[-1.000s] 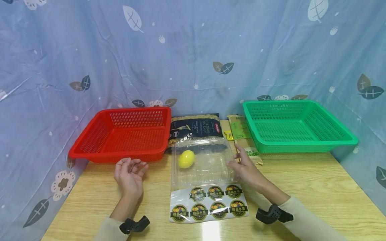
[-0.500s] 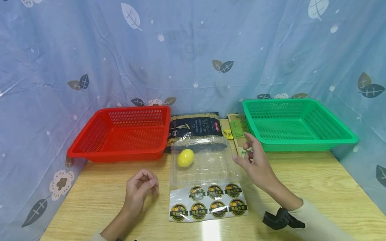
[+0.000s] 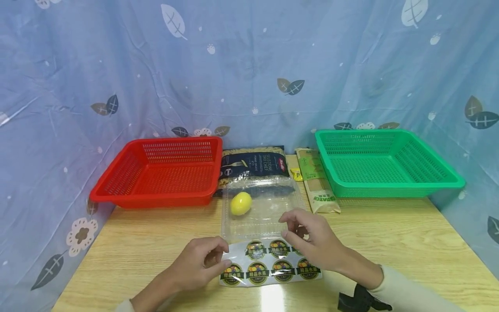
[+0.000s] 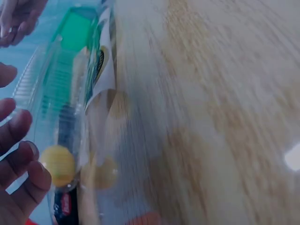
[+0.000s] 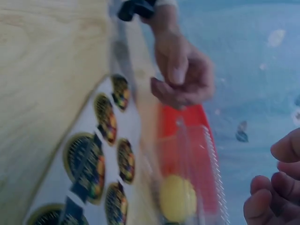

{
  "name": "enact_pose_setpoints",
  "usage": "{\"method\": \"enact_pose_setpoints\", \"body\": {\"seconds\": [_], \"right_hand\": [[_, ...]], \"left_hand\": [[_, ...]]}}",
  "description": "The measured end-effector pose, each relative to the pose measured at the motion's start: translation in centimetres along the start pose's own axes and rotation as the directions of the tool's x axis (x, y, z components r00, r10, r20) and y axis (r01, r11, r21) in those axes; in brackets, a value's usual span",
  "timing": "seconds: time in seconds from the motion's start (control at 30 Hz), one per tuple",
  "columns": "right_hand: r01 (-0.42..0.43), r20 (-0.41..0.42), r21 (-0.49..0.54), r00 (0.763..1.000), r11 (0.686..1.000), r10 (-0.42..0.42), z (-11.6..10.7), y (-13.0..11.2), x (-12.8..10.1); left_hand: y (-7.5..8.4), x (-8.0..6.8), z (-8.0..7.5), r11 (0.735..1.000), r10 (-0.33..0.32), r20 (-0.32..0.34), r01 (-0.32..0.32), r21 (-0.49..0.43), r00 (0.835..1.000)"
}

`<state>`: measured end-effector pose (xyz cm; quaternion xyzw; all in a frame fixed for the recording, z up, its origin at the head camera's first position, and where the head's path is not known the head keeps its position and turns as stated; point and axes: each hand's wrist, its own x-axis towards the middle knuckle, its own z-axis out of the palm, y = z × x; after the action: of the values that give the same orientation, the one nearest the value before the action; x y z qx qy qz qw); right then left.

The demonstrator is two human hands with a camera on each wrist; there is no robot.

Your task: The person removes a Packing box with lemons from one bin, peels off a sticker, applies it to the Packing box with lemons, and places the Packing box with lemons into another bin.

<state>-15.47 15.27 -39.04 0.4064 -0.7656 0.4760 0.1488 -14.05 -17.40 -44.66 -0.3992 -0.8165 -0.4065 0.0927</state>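
A clear plastic bag (image 3: 269,265) with round fruit stickers lies mid-table. Inside it is a clear clamshell box (image 3: 269,212) holding a yellow lemon (image 3: 241,203). My left hand (image 3: 220,255) hovers at the bag's near left corner with loosely curled fingers, and no grip shows. My right hand (image 3: 290,227) hangs over the bag's right side, its fingers also loosely curled and holding nothing. The blurred left wrist view has my fingers (image 4: 18,159) beside the lemon (image 4: 58,164). In the right wrist view the lemon (image 5: 177,197) shows below the left hand (image 5: 180,75).
A red basket (image 3: 152,198) stands at the back left and a green basket (image 3: 390,190) at the back right. Between them lie a dark pasta packet (image 3: 253,162), a tan packet (image 3: 317,186) and a small yellow sachet (image 3: 295,174). A blue curtain surrounds the wooden table (image 3: 390,242).
Both hands have drawn in toward me, from either side of the box to the stickered near end of the bag. The bag and lemon have not moved.
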Motion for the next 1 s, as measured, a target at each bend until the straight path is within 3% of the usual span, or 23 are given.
{"method": "enact_pose_setpoints", "body": {"seconds": [0.17, 0.3, 0.4, 0.57, 0.77, 1.0], "right_hand": [[0.068, 0.142, -0.017, 0.988, 0.998, -0.065, 1.6, 0.2, -0.2], [0.117, 0.256, -0.062, 0.962, 0.991, -0.097, 3.1, 0.3, -0.4], [0.115, 0.347, -0.112, 0.935, 0.987, -0.070, 4.1, 0.4, -0.6], [0.049, 0.453, -0.187, 0.891, 0.981, 0.042, 5.3, 1.0, -0.9], [-0.005, 0.487, -0.197, 0.867, 0.980, 0.103, 6.8, 2.3, -1.7], [-0.064, 0.418, -0.184, 0.898, 0.981, 0.137, 7.5, 2.7, -2.0]], "left_hand": [[0.3, 0.3, 0.4, 0.991, -0.013, 0.048, 0.006, 0.136, 0.999], [0.1, 0.4, 0.5, 0.975, -0.079, 0.107, 0.054, 0.213, 0.991], [0.1, 0.5, 0.5, 0.964, -0.124, 0.154, 0.083, 0.251, 0.980], [-0.3, 0.7, 0.8, 0.964, -0.142, 0.212, 0.086, 0.253, 0.967], [-1.2, 0.8, 1.6, 0.961, -0.149, 0.218, 0.089, 0.260, 0.964], [-1.5, 1.1, 1.9, 0.956, -0.194, 0.227, 0.133, 0.260, 0.954]]}}
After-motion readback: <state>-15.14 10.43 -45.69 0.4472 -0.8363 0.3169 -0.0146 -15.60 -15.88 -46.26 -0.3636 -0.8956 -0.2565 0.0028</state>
